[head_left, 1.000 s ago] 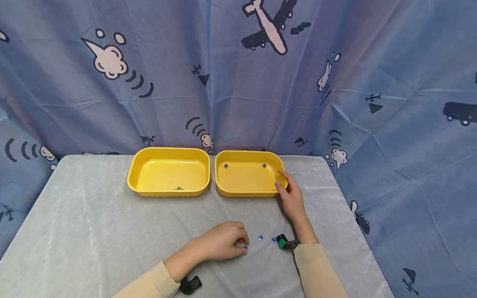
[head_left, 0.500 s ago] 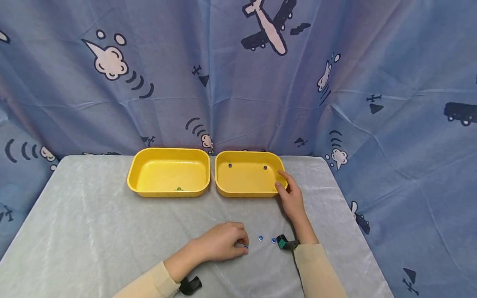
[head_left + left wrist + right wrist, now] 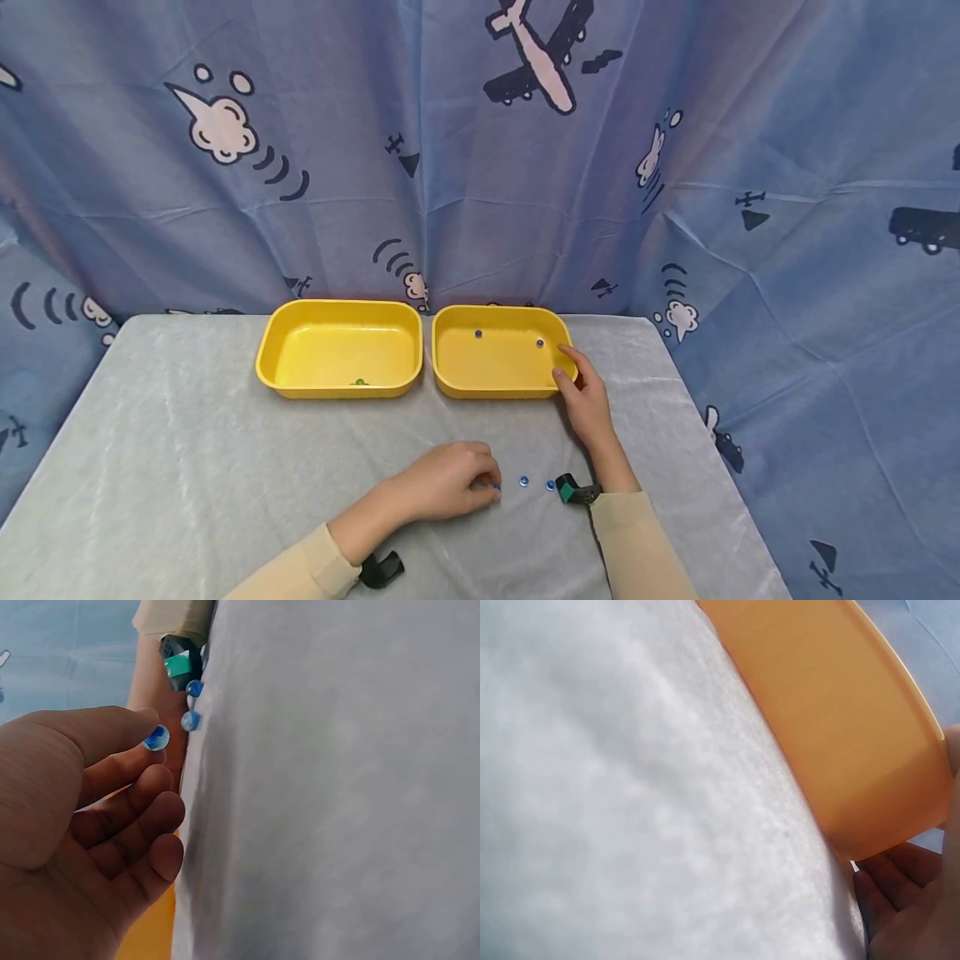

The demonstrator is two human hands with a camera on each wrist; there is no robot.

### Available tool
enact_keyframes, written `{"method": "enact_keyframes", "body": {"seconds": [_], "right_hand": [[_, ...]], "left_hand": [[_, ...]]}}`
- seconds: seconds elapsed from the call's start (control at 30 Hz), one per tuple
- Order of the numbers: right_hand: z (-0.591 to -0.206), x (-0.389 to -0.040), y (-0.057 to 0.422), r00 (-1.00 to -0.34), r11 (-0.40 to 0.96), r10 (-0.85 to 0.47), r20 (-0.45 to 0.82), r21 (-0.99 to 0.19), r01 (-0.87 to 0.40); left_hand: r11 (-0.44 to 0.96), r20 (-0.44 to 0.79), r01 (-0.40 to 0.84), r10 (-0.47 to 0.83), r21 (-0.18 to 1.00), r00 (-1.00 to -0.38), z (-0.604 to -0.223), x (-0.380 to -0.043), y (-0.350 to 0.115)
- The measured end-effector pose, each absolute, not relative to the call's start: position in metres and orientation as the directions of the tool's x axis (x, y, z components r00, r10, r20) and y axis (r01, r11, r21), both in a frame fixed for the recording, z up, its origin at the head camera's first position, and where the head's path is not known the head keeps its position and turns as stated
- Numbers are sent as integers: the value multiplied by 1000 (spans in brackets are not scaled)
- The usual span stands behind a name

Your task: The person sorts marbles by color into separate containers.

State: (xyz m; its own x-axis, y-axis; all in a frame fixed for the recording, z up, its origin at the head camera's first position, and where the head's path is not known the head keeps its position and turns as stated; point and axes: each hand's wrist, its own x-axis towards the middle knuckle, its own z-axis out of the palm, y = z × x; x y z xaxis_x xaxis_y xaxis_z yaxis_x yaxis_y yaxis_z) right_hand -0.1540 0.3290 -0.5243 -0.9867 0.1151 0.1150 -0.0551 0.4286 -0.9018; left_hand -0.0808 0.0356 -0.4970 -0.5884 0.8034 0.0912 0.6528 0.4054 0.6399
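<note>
My left hand (image 3: 450,482) is low over the near middle of the table, pinching a blue glass marble (image 3: 157,738) between thumb and index finger; its other fingers curl loosely. Two more blue marbles lie on the cloth to its right, a nearer one (image 3: 524,482) and one (image 3: 551,485) beside the right wrist's strap. At the right end of the right yellow tray (image 3: 491,367), my right hand (image 3: 588,402) grips the rim, thumb at the near corner and fingers at the side. Inside that tray are two blue marbles, one left (image 3: 478,334) and one right (image 3: 540,343).
A second yellow tray (image 3: 337,346) stands just left of the first, with a small green marble (image 3: 360,382) by its near wall. Grey cloth (image 3: 187,467) covers the table. A blue patterned curtain (image 3: 337,167) hangs behind and at the sides.
Both marbles inside the right tray have rolled to the right. My left hand's fingertips have shifted slightly, the marble still pinched. The right hand has kept its hold on the tray.
</note>
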Motion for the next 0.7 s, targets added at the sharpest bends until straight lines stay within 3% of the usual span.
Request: {"method": "enact_keyframes", "body": {"seconds": [0.7], "right_hand": [[-524,-154,331,-986,417,102,128,-906,-75]], "left_hand": [[347,256,678,739,648,-623,-459,-114,22]]}}
